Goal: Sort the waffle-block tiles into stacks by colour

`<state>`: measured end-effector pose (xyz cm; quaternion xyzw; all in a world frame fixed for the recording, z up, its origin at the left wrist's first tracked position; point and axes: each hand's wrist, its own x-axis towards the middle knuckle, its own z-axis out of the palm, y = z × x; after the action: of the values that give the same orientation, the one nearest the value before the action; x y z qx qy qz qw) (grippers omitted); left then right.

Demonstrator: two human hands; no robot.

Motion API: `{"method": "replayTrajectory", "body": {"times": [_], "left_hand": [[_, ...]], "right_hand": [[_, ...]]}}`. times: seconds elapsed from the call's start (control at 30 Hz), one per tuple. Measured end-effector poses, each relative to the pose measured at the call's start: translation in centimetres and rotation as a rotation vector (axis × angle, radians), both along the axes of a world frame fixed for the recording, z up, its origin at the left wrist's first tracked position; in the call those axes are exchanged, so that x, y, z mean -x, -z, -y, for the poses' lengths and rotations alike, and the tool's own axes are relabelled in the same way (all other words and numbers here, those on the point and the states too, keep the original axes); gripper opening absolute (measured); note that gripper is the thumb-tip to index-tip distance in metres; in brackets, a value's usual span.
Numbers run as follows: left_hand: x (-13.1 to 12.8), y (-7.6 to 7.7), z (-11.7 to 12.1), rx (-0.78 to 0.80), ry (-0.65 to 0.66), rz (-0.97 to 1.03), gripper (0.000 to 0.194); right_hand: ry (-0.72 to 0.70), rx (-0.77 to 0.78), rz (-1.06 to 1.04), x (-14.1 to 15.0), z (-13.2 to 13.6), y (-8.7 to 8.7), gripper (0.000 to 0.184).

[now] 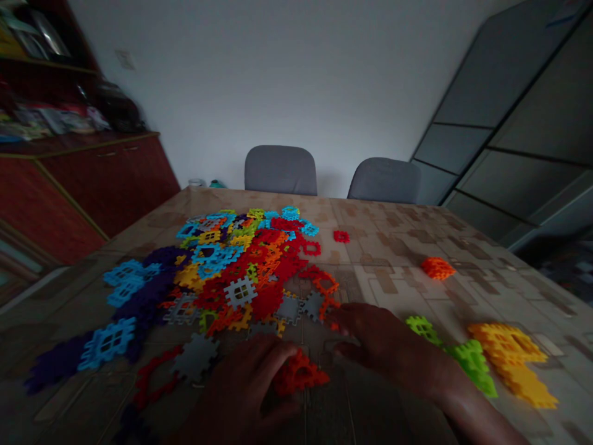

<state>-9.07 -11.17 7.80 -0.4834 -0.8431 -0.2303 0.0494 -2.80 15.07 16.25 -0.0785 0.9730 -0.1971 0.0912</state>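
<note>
My left hand (245,383) rests on the table near its front edge, fingers curled around a red toothed plastic piece (301,372). My right hand (370,343) lies just to the right of it, palm down, fingertips touching the near edge of a big pile of flat interlocking plastic tiles (241,272) in red, orange, blue, purple, grey and yellow. Whether the right hand holds a piece is hidden by its fingers.
The table (393,247) has a patterned beige cover. Sorted clumps lie to the right: green (463,355), yellow (514,358), orange (438,267), and one red tile (341,236). Two grey chairs (280,170) stand at the far edge, a red cabinet (92,179) at the left.
</note>
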Motion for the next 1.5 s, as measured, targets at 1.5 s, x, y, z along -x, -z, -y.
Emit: {"method": "replayTrajectory", "body": {"times": [1.5], "left_hand": [[6.6, -5.1, 4.0, -0.026, -0.103, 0.304, 0.029]], "right_hand": [[-0.01, 0.122, -0.178, 2.0, 1.4, 0.8, 0.033]]}}
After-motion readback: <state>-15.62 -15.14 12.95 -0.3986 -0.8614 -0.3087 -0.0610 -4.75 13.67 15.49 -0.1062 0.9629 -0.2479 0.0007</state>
